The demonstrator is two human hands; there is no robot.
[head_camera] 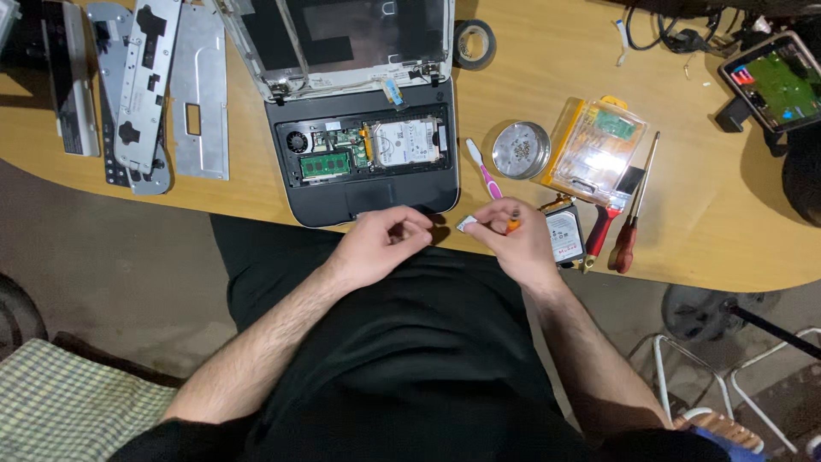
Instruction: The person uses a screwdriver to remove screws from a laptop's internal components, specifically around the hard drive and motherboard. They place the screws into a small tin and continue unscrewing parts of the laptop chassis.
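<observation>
A small pale rectangular piece (467, 223) sits pinched at the tips of the right hand (510, 240), held just off the near edge of the wooden tabletop (701, 214), above the person's dark-clothed lap. The same hand grips a slim tool with an orange handle (512, 225), so its fingers are closed around both. What the pale piece is exactly cannot be told; it is too small. The left hand (380, 244) hovers just beside it, fingers curled together into a loose fist, thumb against forefinger; whether it pinches anything is hidden.

Directly behind the hands lies an opened grey laptop base (368, 192) with its cover off, showing a green memory board (325, 165), a small fan (297, 142) and a silver hard drive (408, 141) in its bay. The detached screen frame (338, 43) rests behind it. Right of the laptop lie a pink and white toothbrush (481, 168), a round metal tin of screws (521, 150), a clear yellow-edged plastic kit case (594, 147), a loose hard drive (564, 234) touching the right hand's side, and two red-handled screwdrivers (620, 231). A roll of black tape (474, 44) is further back; grey metal plates (167, 85) lie at the left.
</observation>
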